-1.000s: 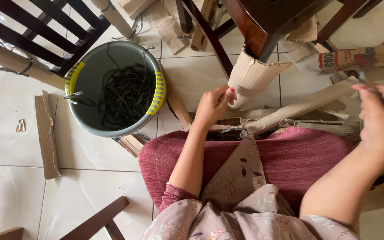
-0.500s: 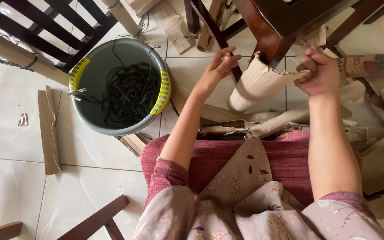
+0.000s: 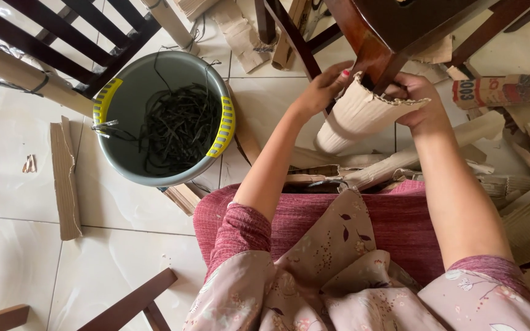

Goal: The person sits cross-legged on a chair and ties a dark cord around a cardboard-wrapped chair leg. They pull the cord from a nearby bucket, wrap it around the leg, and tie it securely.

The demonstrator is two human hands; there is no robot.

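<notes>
From the head camera, both hands work at a sleeve of corrugated cardboard (image 3: pixel 358 116) wrapped around the dark wooden chair leg (image 3: pixel 372 52), far and right of centre in the scene. The left hand (image 3: pixel 325 87) rests against the sleeve's upper left edge, its fingers (image 3: pixel 342 75) curled closed on the ragged rim. The right hand (image 3: pixel 417 97) grips the sleeve's upper right edge, fingers closed on the cardboard, touching the leg just above. The sleeve tilts, its lower end pointing near and left toward the person's pink-covered lap (image 3: pixel 314 214). To the left on the tiled floor (image 3: pixel 13 184) stands a grey tub with yellow handles (image 3: pixel 127 101), holding a tangle of dark strips (image 3: pixel 176 125). A flat cardboard strip (image 3: pixel 64 181) lies left of the tub, and more cardboard rolls and scraps (image 3: pixel 516 184) pile at the right.
</notes>
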